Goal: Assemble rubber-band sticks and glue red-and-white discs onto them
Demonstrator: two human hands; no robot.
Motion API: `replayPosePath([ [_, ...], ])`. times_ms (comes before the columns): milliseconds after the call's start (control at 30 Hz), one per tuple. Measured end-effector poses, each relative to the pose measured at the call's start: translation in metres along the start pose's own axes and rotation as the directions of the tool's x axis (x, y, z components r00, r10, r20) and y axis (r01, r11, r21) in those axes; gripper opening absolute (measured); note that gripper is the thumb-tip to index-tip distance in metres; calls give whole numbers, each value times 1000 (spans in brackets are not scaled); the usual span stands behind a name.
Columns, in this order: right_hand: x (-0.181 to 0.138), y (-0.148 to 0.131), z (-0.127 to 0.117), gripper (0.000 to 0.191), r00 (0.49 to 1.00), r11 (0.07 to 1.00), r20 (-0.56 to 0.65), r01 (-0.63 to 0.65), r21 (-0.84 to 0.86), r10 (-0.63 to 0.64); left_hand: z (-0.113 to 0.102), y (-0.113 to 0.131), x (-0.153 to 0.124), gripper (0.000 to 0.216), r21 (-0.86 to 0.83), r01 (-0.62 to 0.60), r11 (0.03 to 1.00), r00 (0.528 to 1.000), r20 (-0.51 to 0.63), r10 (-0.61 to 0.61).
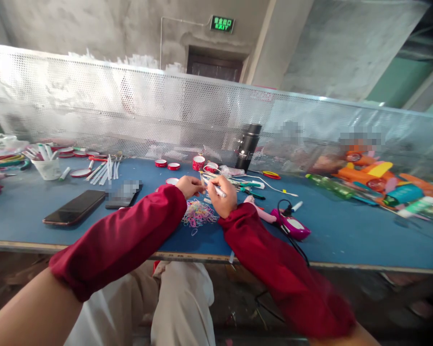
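Handling small parts at the fingertips seems the present step: the left hand [189, 186] pinches a thin tan strip [202, 178], while the right hand [224, 195] is curled around a white tube [220, 191], near the rubber bands [198, 214] on the table [350, 230]. The next move likely calls for fine alignment; both red-sleeved forearms [130, 235] angle inward, hands almost meeting.

The single view looks out from the person's head, facing forward and down along the red sleeves [126, 235], with the lap [182, 302] at the bottom and the left hand [190, 186] and right hand [223, 196] near the middle. It is close to the near edge of the blue table [368, 242] and reaches widely past the perforated screen [202, 108] to the wall [108, 26]. It tilts sideways, the screen's top sloping down rightward.
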State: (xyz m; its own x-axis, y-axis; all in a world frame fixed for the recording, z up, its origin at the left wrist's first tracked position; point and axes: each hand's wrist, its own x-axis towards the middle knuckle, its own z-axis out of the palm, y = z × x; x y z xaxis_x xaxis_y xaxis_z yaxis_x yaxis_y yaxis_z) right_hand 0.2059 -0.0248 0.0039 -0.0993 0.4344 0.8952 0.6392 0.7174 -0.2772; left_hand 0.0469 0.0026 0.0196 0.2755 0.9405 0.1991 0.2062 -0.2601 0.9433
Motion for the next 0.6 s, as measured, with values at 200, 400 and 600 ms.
replayPosePath([
  [200, 0, -1, 0, 10, 1000, 1000, 5, 10, 19, -10, 0, -2, 2, 16, 4, 4, 1000, 1000, 6, -4],
  [400, 0, 0, 0, 9, 1000, 1000, -14, -20, 5, 20, -1, 1, -1, 18, 56, -2, 998, 1000, 16, 2],
  [600, 0, -2, -1, 9, 1000, 999, 6, 22, 27, -22, -1, -1, 0, 15, 41, 1, 999, 1000, 5, -1],
])
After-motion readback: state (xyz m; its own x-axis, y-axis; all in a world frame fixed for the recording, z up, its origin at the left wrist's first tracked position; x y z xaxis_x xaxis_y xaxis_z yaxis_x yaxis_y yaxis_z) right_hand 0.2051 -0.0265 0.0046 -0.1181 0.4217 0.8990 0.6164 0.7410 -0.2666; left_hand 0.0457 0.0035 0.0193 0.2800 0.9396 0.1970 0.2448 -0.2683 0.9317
